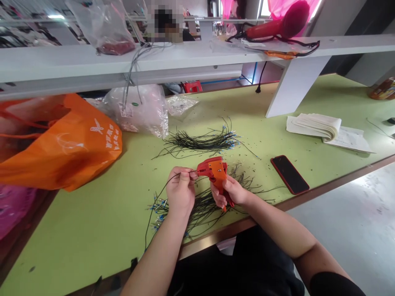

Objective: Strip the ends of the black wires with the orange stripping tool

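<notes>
My right hand (228, 192) is wrapped round the handle of a red and orange wire stripper (217, 172), its jaws pointing left. Between the fingers of my left hand (182, 189) is a thin black wire (158, 197), pinched close to the jaws; whether its end lies inside them I cannot make out. The rest of that wire hangs down to the left. Under my hands lies a bundle of black wires (202, 209) with blue and metal ends at its left. A second bundle of wires (197, 140), blue ends to the right, lies farther back.
An orange bag (89, 144) and a clear plastic bag (138, 107) stand at the left. To the right are a phone (290, 174) and a folded paper pad (317, 126). Across the back runs a white shelf (185, 57) with a red heat gun (277, 25). Black scraps dot the green table (101, 222).
</notes>
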Tool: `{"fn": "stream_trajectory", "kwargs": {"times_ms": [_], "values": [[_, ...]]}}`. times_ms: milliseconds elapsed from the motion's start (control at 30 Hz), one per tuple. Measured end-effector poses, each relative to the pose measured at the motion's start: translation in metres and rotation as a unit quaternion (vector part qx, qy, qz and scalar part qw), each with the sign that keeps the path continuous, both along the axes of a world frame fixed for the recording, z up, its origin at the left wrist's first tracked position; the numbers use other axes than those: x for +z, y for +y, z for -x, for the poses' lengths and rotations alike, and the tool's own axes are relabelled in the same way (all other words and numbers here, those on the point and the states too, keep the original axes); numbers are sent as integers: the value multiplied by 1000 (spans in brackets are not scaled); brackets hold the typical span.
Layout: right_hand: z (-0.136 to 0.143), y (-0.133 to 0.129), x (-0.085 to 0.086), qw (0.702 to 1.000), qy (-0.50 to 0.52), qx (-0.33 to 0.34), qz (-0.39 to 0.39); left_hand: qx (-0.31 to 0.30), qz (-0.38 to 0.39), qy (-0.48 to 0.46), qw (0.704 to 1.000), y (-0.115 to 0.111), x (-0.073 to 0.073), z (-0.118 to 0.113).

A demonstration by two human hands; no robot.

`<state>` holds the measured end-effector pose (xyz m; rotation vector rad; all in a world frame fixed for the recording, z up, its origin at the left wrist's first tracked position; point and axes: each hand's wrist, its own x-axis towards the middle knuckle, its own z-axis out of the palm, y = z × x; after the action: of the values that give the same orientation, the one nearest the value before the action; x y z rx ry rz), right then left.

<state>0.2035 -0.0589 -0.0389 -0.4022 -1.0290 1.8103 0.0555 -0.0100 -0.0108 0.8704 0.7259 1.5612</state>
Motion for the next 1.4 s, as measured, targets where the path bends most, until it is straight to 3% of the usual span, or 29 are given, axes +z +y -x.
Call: {"fn": "stream_trajectory", "kwargs": {"times_ms": [267, 533, 600, 700, 800, 900, 1067, 1167, 1400], "values": [[-2, 0, 0, 1000, 18, 14, -1, -111, 30, -3, 993, -3, 13, 14], [0, -5, 5, 999, -38, -5, -10, -53, 28, -23, 998, -6, 14, 14], [-10, -6, 10, 998, -45, -54, -7, -16, 27, -33, 999, 0, 16, 29], [-39, -2, 23, 977, 40, -209, 12, 93, -13, -97, 991, 22, 21, 68], [-58, 5, 35, 952, 102, -287, 34, 107, -8, -131, 986, 38, 23, 84], [-44, 10, 32, 963, 31, -264, 51, 35, 15, -59, 998, 30, 21, 58], [-4, 9, 3, 976, -52, -213, 6, 7, -89, 40, 995, -6, 14, 10], [2, 7, -8, 982, -66, -178, 7, -5, -139, 73, 988, -16, 9, 5], [5, 6, -16, 984, -71, -164, 9, -48, -195, 122, 972, -22, -3, 1]]}}
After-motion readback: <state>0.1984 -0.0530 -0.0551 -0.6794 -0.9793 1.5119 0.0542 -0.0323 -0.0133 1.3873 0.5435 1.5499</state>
